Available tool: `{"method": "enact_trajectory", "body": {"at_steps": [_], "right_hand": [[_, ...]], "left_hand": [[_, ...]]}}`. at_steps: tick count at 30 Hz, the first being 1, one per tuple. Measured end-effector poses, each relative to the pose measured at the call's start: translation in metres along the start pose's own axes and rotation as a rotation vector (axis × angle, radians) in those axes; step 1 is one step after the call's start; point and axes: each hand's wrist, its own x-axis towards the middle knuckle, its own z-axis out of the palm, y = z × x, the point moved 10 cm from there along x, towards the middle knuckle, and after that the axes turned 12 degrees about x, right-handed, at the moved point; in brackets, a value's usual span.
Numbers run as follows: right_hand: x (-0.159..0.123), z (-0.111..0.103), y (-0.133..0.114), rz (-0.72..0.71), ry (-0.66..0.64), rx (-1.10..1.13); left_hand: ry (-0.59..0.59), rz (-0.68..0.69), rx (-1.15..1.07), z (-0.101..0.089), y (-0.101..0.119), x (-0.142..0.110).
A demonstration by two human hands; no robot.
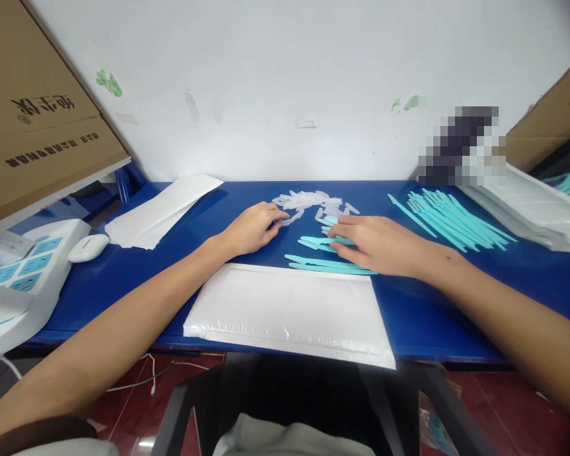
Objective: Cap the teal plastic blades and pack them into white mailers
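My left hand (pixel 254 229) is at the near left edge of a loose pile of small translucent plastic caps (pixel 304 200). Its thumb and fingers are drawn together at one cap (pixel 292 218). My right hand (pixel 377 244) is closed over slim turquoise eyebrow razors (pixel 316 243), their ends poking out left of the fingers. How many it grips is hidden. A few more razors (pixel 332 265) lie side by side just below that hand. A white bubble mailer (pixel 289 310) lies flat at the front edge, nearer to me than both hands.
More turquoise razors (pixel 456 218) are heaped on the blue table (pixel 456 304) at right, beside stacked white mailers (pixel 532 206). Left are white envelopes (pixel 164 212), a white earphone case (pixel 89 247), a power strip (pixel 33 272) and a cardboard box (pixel 42 126). A white wall stands behind.
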Motion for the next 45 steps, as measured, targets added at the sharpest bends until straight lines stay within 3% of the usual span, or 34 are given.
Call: {"method": "enact_trajectory", "body": {"at_steps": [8, 14, 23, 30, 45], "right_hand": [[0.001, 0.004, -0.001, 0.002, -0.026, 0.019], [-0.001, 0.006, 0.002, 0.007, -0.049, 0.039], [-0.005, 0.006, 0.0, 0.011, -0.098, 0.121], [-0.006, 0.004, -0.002, -0.008, -0.107, 0.097], [-0.001, -0.022, 0.015, 0.12, 0.124, 0.139]], "left_hand": [[-0.031, 0.095, -0.022, -0.004, 0.01, 0.002], [-0.141, 0.138, 0.005, 0.004, 0.017, 0.005], [-0.028, 0.184, 0.123, -0.009, 0.028, -0.002], [-0.026, 0.187, 0.015, -0.012, 0.028, -0.004], [-0.064, 0.194, 0.023, -0.021, 0.027, -0.011]]}}
